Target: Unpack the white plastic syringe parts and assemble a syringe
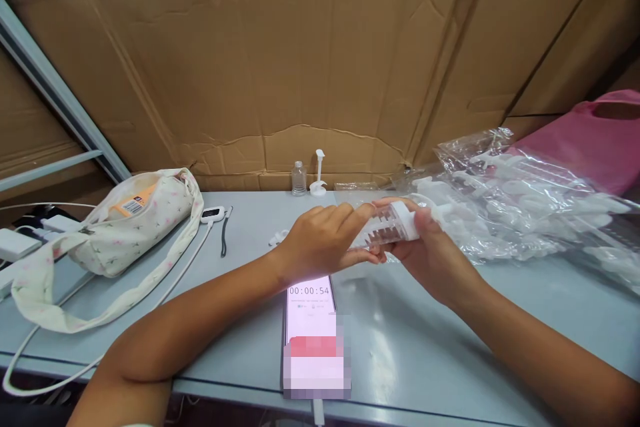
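Above the table, a clear plastic bottle (385, 225) with a white cap (406, 220) lies tilted nearly sideways between my hands, its cap to the right. My left hand (320, 237) is closed around the bottle's body from the left, hiding its far end. My right hand (430, 250) grips the cap end, with the thumb against the cap and the fingers behind and under the bottle. Dark marks show on the clear wall. Just left of my left hand, small white pieces (278, 237) lie partly hidden on the table.
A phone (311, 320) showing a timer lies below my hands. Behind stand a small clear bottle (299, 179) and a white pump top (319, 177). Plastic bags of white parts (520, 207) and a pink bag (585, 140) are right; a floral bag (135, 227) and cable (185, 270) left.
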The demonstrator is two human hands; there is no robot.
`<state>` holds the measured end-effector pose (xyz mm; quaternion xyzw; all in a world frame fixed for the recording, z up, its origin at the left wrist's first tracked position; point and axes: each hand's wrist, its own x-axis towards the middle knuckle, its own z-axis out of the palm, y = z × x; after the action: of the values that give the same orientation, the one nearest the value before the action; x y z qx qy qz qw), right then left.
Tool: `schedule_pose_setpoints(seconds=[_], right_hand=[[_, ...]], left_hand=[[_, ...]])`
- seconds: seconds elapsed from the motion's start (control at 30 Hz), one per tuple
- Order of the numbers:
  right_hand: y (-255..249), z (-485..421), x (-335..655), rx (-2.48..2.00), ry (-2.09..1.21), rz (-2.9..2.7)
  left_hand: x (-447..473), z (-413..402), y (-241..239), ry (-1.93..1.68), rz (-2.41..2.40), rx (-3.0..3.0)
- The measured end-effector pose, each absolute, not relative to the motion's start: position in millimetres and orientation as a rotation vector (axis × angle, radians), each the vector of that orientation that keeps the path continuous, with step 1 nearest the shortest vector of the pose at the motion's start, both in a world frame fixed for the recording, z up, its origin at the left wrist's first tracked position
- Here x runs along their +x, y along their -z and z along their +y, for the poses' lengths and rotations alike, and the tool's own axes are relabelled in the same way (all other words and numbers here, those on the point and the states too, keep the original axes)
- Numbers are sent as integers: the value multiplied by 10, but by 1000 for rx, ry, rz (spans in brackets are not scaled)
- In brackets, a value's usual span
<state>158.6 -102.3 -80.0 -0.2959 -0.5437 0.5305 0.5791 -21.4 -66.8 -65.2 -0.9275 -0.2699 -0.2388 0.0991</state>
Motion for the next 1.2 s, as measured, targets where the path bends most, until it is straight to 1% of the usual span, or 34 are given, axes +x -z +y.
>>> schedule_pose_setpoints(seconds=[0.1,0.17,0.33,0.43,0.53,0.67,0.77,0.97,1.07,1.2], right_hand=[[809,-1034,1608,-918,-1063,-1232],[808,-1037,1618,-1021,-1017,-1197],[781,-1061,1628,-951,-1082,-1203],[777,-1058,1666,-951,-1031,-1253],[761,-1038,1702,-923,-987,-1322],[701,-1001,1713,-806,-1138,-1270],[659,-952,1735,-860,-1201,-1196],[532,-888,1852,-862,-1150,-1043],[450,-884,1903,-816,-1116,-1021],[400,-852,1916,-896,-1050,-1129]], left_hand=[[-206,-704,637,711,-832,-2830],[-210,-732,608,744,-909,-2935],[-214,-790,536,769,-1103,-3354],[-216,-797,505,833,-1118,-3462],[-234,-789,466,822,-1150,-3386],[-286,-744,413,799,-1174,-3294],[-341,-677,379,788,-1127,-3236],[-506,-476,323,817,-1115,-3179],[-602,-335,352,906,-1255,-3140],[-655,-80,469,1220,-1553,-3098]])
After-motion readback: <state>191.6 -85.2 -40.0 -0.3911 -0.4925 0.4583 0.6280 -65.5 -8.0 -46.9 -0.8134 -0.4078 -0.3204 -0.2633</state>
